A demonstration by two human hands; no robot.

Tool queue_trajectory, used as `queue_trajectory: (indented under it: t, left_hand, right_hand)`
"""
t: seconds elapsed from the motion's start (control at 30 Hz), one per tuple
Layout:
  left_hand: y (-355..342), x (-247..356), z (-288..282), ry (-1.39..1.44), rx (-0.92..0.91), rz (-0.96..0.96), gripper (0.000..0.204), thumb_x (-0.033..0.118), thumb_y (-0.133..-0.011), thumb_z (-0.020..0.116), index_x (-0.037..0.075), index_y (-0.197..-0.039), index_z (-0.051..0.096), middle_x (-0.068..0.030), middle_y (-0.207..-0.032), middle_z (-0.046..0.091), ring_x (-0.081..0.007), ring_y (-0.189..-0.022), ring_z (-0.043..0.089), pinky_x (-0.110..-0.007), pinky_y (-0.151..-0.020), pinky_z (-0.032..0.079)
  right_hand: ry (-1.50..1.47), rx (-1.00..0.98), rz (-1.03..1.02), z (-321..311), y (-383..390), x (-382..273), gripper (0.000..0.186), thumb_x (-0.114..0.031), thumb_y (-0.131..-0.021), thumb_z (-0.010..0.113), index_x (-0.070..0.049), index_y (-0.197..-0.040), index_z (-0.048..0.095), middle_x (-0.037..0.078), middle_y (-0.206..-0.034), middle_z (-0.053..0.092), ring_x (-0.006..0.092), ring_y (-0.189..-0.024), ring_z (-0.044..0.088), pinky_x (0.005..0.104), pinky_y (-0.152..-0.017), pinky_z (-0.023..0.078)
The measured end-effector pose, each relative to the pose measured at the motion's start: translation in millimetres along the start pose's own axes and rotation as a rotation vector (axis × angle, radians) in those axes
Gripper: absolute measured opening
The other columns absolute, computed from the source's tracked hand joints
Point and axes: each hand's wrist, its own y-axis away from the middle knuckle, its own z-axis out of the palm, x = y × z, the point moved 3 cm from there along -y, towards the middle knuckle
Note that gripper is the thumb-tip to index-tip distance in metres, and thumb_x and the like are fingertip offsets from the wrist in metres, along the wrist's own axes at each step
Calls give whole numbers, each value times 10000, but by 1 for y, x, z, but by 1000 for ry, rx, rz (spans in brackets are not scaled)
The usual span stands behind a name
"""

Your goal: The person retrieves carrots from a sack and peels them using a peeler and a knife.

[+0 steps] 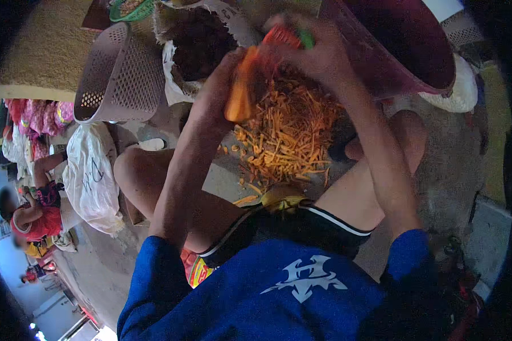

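My left hand (228,69) is closed around an orange carrot (240,94), held tilted above a heap of orange peelings (284,139). Close to its upper end, my right hand (318,54) is closed on a small tool (283,37) with red and green parts. Motion smears the fingers and the tool, so its exact kind cannot be made out. The heap lies on the floor between my bent legs, with thin strips scattered around its edge.
Beyond my left hand stand an open sack (202,45) with dark contents and a perforated plastic basket (133,85). A large maroon tub (375,57) leans at the right. A stuffed white sack (91,176) and a seated person in red (40,221) are at the left.
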Motion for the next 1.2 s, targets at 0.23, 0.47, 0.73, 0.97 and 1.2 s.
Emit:
queue_trajectory:
  t: [0.23,0.47,0.73,0.97,1.2]
  left_hand:
    - [-5,1,-20,-86,9,46,360,388,-1041,459,91,-1233,528,-58,-982,623,-156,-832,636,-274,-622,540]
    - [1,2,-4,-114,83,18,319,357,-1040,468,93,-1210,526,-63,-1025,613,-139,-848,626,-283,-691,539]
    - [7,10,5,-41,41,-39,322,330,-1034,486,75,-1225,535,-50,-1038,632,-148,-822,636,-280,-670,548]
    - [0,8,-15,-51,79,23,358,367,-1034,474,63,-1209,545,-54,-1034,636,-159,-853,644,-281,-714,549]
    - [1,1,-9,-73,73,26,380,390,-1015,498,56,-1192,545,-61,-988,625,-157,-841,640,-279,-658,552]
  right_hand:
    - [68,114,50,1,-1,9,410,-325,-810,808,-96,-1127,685,94,-1044,721,149,-984,679,321,-877,525]
    - [116,182,5,-16,-16,42,447,-365,-780,831,-82,-1091,676,82,-1008,721,155,-943,680,318,-865,526]
    - [-88,34,-412,15,11,-17,488,-474,-749,829,-128,-1066,693,85,-962,732,223,-911,717,359,-827,559]
    - [35,133,29,-8,-9,9,419,-328,-778,844,-95,-1089,688,68,-1002,719,145,-911,675,314,-832,535]
    - [140,132,30,-2,-5,15,374,-305,-784,842,-93,-1052,691,46,-971,722,139,-915,671,309,-837,526]
